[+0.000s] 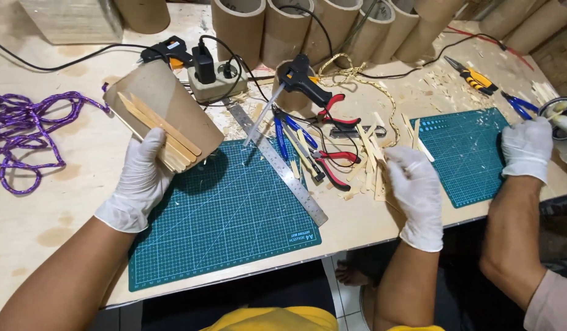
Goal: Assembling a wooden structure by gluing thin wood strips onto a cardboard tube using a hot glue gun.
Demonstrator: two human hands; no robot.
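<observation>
My left hand (140, 184), in a white glove, holds a short cardboard tube (173, 101) tilted above the green cutting mat (228, 227). Three flat wooden sticks (164, 132) lie glued along the tube's side, under my thumb. My right hand (414, 187), also gloved, rests on a scatter of loose wooden sticks (372, 156) on the table between two mats; I cannot tell whether its fingers grip one. A black glue gun (302, 79) with a clear glue stick stands behind the mat.
A steel ruler (283, 168) lies across the mat's right edge, with blue-handled and red-handled pliers (332, 162) beside it. Purple rope (19, 132) lies at the left. Cardboard tubes (308, 24) line the back. A co-worker's gloved hand (527, 147) is at a second green mat (467, 153).
</observation>
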